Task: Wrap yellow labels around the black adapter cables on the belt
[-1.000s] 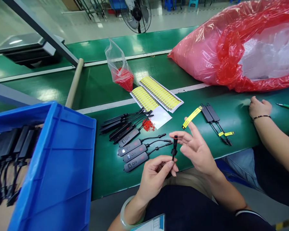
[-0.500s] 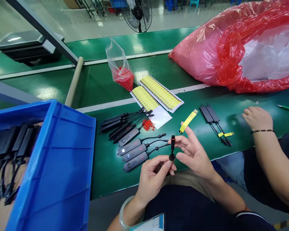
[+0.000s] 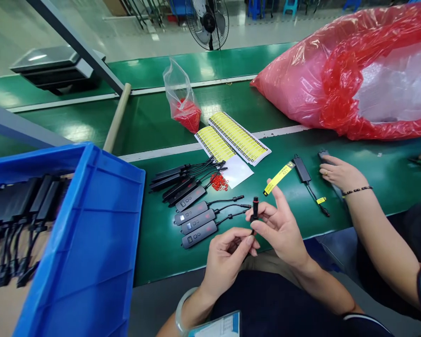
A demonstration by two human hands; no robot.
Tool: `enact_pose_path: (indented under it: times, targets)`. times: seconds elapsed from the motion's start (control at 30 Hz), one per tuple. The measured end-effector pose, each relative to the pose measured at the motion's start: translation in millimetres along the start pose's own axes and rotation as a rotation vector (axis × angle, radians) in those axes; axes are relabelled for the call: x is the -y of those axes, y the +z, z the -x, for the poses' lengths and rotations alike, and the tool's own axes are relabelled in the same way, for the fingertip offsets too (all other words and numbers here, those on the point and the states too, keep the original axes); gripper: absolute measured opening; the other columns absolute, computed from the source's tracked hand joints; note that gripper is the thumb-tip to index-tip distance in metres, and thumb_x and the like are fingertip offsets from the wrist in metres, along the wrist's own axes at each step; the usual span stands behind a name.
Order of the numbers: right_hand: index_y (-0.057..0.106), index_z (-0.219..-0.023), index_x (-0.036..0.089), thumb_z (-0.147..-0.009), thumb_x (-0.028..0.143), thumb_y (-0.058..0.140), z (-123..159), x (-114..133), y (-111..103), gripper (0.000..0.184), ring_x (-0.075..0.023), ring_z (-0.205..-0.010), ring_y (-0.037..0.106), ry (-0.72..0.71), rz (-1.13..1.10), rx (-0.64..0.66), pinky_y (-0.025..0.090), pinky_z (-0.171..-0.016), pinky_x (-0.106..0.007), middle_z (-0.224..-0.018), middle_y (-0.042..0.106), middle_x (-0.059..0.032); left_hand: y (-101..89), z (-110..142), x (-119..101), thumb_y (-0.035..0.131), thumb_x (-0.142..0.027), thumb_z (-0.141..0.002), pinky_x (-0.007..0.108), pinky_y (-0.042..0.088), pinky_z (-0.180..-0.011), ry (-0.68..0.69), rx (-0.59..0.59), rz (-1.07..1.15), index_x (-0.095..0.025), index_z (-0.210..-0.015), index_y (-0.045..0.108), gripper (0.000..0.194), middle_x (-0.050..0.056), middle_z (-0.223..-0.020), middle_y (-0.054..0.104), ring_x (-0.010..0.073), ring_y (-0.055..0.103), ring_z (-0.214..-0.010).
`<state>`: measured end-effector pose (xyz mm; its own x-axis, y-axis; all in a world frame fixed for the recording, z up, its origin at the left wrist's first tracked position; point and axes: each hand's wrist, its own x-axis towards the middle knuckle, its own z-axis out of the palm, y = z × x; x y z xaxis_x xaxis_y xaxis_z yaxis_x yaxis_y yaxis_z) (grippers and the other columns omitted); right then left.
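Observation:
My left hand point(image 3: 228, 258) pinches the lower part of a black cable connector point(image 3: 255, 207) held upright over the table's front edge. My right hand point(image 3: 279, 223) grips the connector's top between thumb and fingers, and a yellow label strip point(image 3: 278, 178) sticks to its raised forefinger. Just left of my hands lie three black modules point(image 3: 195, 225) with short cables, side by side. Behind them sits a pile of more black modules point(image 3: 182, 183), with small red rings point(image 3: 219, 182) beside it.
A blue crate point(image 3: 87, 243) with black modules stands at the left. Yellow label sheets point(image 3: 231, 138), a small bag of red rings point(image 3: 185, 110) and a big red plastic bag point(image 3: 351, 75) lie farther back. A co-worker's hand point(image 3: 338, 173) covers one black module at the right; another module point(image 3: 302, 169) lies beside it.
My right hand has closed on the connector's top. The co-worker's hand has moved left onto one of the two modules at the right. The view shifted slightly.

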<state>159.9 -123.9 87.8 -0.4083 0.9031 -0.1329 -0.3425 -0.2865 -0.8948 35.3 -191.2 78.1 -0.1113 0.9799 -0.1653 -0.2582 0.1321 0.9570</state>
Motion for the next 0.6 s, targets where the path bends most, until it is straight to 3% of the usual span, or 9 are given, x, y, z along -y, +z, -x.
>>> enact_pose_path:
  times: [0.17,0.27,0.4,0.47,0.6]
  targets:
    - [0.023,-0.148,0.032,-0.086,0.019,0.068,-4.7,-0.5,-6.6,0.078,-0.0150,-0.087,0.063,-0.136,-0.003,-0.097,0.052,-0.085,-0.032,-0.084,0.066,0.0028,1.1,8.9,10.7,0.065,-0.024,-0.088,0.020,0.049,-0.057,-0.062,0.008,0.013,-0.017,-0.084,0.071,0.010,0.001,-0.070,0.071,0.0094,0.062,-0.057]
    - [0.028,-0.147,0.034,-0.090,0.024,0.064,-8.9,-0.8,-14.0,0.067,-0.0160,-0.096,0.062,-0.156,0.045,-0.057,0.049,-0.092,-0.034,-0.095,0.067,0.0004,-0.7,11.7,16.0,0.065,-0.024,-0.089,0.021,0.051,-0.061,-0.082,-0.009,0.074,-0.017,-0.089,0.073,0.010,0.003,-0.074,0.074,0.0096,0.063,-0.058]
    - [0.057,-0.124,0.033,-0.096,0.031,0.056,-6.0,2.3,-26.2,0.028,-0.0182,-0.118,0.054,-0.224,0.211,-0.113,0.045,-0.097,-0.033,-0.121,0.060,-0.0027,-4.8,7.5,13.1,0.069,-0.025,-0.085,0.025,0.053,-0.063,-0.056,-0.154,0.177,-0.017,-0.091,0.073,0.010,0.004,-0.077,0.076,0.0106,0.063,-0.055]
    - [0.066,-0.104,0.028,-0.097,0.031,0.054,-0.6,7.1,-30.2,0.015,-0.0194,-0.112,0.055,-0.217,0.330,-0.043,0.046,-0.095,-0.034,-0.113,0.062,-0.0040,-5.2,4.4,9.9,0.072,-0.025,-0.082,0.025,0.053,-0.061,-0.060,-0.188,0.215,-0.016,-0.089,0.072,0.012,0.005,-0.075,0.076,0.0113,0.064,-0.053]
    - [0.068,-0.087,0.022,-0.095,0.027,0.057,8.0,17.4,-28.1,0.014,-0.0217,-0.108,0.058,-0.156,0.537,0.206,0.045,-0.095,-0.037,-0.109,0.062,-0.0069,-2.8,1.0,8.1,0.076,-0.026,-0.078,0.025,0.053,-0.058,-0.068,-0.195,0.261,-0.017,-0.085,0.072,0.012,0.003,-0.072,0.075,0.0117,0.064,-0.052]
